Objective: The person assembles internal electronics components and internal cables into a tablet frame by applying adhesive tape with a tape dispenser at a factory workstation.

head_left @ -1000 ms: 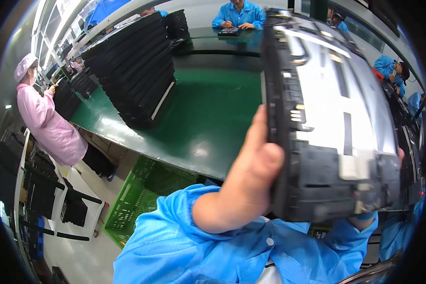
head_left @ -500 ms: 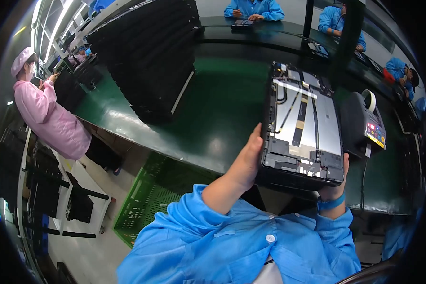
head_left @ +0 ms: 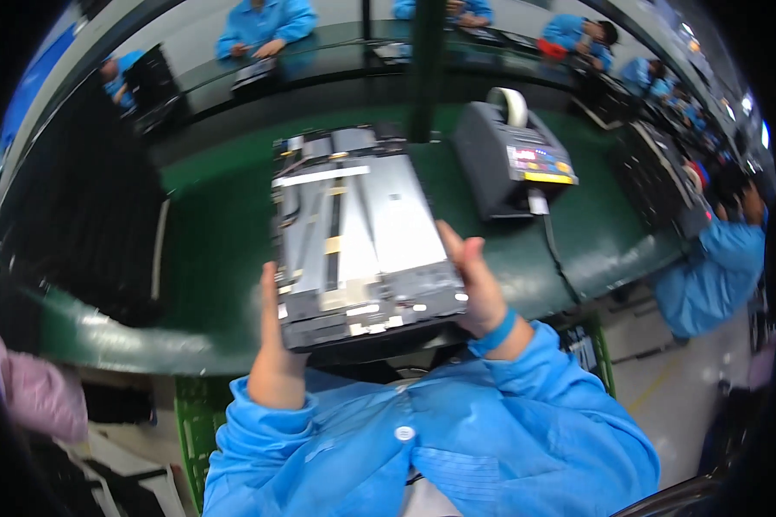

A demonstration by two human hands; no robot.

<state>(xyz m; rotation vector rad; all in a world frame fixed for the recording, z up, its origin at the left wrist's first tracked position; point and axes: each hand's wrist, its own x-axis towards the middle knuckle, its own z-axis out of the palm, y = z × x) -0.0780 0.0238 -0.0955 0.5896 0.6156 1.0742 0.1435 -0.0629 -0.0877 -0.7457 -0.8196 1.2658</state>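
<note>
Between both hands I hold a thick black tray (head_left: 379, 344) that carries an opened tablet-like device (head_left: 394, 220). Its silver battery panels, dark cables and a white tape strip across the far end face up. My left hand (head_left: 276, 345) grips the near left side, fingers mostly hidden beneath. On the near right side, my right hand (head_left: 481, 289) grips with its thumb up, and a blue band circles the wrist. Whether the black part is one tray or several stacked is unclear. The load is held over the near edge of the green table (head_left: 215, 258).
A grey tape dispenser (head_left: 500, 164) with a white roll and lit panel stands right of the load, its cable (head_left: 556, 258) running off the near edge. A tall black stack (head_left: 86, 207) rises at left. Co-workers in blue sit across and at right. A green crate (head_left: 194, 431) is below.
My view has swung to the right, so the load and the dispenser appear farther left. Both hands keep hold of the tray, which now looks closer to level with the table.
</note>
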